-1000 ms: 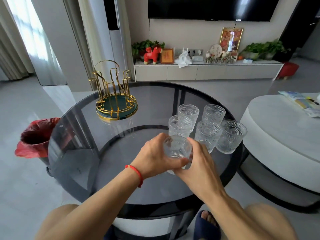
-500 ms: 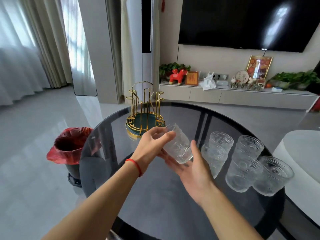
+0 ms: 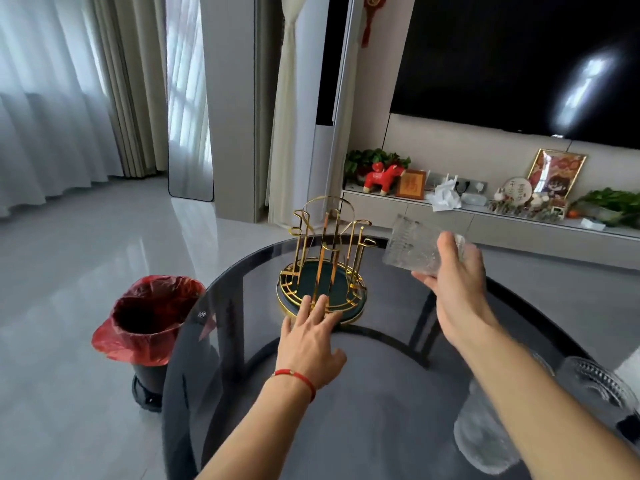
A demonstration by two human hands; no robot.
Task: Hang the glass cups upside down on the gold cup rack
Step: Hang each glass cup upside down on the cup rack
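The gold cup rack (image 3: 325, 258) stands on a round green tray at the far side of the dark glass table (image 3: 374, 393); no cup hangs on its prongs. My right hand (image 3: 457, 289) holds a textured glass cup (image 3: 412, 247) tilted on its side, up in the air just right of the rack. My left hand (image 3: 311, 341), with a red string at the wrist, lies flat with fingers spread, fingertips touching the tray's near rim. Other glass cups (image 3: 595, 386) stand at the table's right edge, partly behind my right forearm.
A bin lined with a red bag (image 3: 149, 317) stands on the floor left of the table. Behind the table runs a low TV cabinet (image 3: 519, 226) with ornaments and plants, under a wall-mounted TV.
The cup passed from both hands to my right hand alone and rose to the right of the rack. My left hand let go and reached forward to the tray's rim. The view swung left.
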